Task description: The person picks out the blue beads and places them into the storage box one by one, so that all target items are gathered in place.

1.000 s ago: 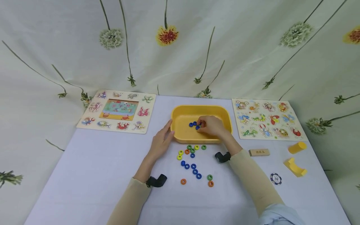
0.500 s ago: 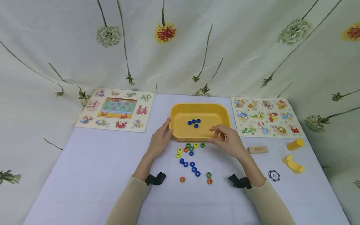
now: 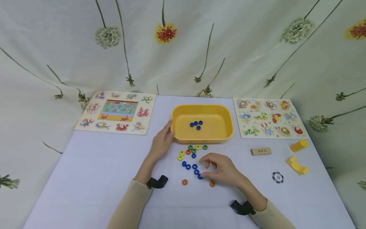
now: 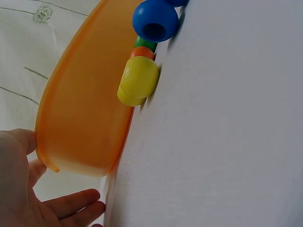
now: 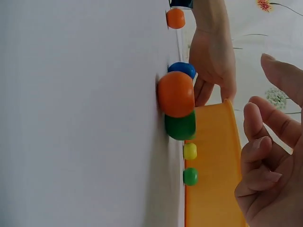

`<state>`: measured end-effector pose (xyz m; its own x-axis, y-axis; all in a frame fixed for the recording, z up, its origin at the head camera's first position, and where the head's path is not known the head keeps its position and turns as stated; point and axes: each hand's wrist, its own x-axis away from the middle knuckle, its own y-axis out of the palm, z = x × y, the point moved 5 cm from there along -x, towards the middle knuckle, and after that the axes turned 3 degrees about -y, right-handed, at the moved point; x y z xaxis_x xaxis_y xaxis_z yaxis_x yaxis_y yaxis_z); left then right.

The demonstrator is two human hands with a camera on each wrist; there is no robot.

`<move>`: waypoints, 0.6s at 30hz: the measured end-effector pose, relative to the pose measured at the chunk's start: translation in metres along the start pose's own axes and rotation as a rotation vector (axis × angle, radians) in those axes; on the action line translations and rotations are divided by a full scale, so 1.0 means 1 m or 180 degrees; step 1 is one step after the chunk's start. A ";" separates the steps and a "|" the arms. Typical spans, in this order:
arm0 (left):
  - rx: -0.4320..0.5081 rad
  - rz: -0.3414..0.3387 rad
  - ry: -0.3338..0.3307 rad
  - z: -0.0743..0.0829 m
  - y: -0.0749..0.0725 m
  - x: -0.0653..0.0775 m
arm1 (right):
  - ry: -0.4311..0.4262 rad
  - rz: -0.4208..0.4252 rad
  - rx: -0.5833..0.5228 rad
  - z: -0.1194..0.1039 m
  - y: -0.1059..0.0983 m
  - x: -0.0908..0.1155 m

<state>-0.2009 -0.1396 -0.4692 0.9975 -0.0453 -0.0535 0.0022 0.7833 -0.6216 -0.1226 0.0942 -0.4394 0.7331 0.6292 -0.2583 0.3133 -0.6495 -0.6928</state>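
Note:
My left hand [image 3: 160, 144] rests with extended fingers at the left end of a yellow plastic tray [image 3: 215, 127]. In the left wrist view, its thumb and fingers lie along the tray's corner [image 4: 80, 156]. Several blue beads [image 3: 198, 128] sit together inside the tray. My right hand [image 3: 221, 168] hovers over loose beads on the table, thumb and index finger apart with nothing between them. Its thumb tip overlaps a blue bead [image 3: 199, 176] in the head view. The right wrist view has an orange bead [image 5: 175, 94] and a green bead [image 5: 181, 126] beside that hand, which mostly hides the green one in the head view.
Yellow beads [image 3: 180, 157], green beads [image 3: 205, 147] and orange beads [image 3: 184, 182] lie in front of the tray. Puzzle boards stand back left [image 3: 140, 127] and back right [image 3: 254, 124]. Rightward are a wooden block [image 3: 260, 151], yellow cylinder [image 3: 299, 145], yellow arch [image 3: 297, 165] and chip [image 3: 277, 177].
My right hand has left the blue beads inside the tray, drawn back over the rim and moved forward-left over the loose beads. The left hand stays at the tray's end.

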 end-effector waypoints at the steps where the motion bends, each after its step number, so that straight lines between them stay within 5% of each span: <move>1: 0.0007 0.0003 -0.0003 0.000 0.000 0.000 | 0.0011 -0.0022 0.0017 0.001 0.002 0.000; 18: 0.0012 -0.0004 0.0007 0.000 -0.001 0.001 | 0.0226 -0.0489 0.0654 0.015 0.034 0.001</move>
<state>-0.2001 -0.1405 -0.4692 0.9974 -0.0476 -0.0546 0.0036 0.7856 -0.6187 -0.1201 0.0792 -0.4740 0.7292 0.6774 -0.0968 0.3004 -0.4439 -0.8442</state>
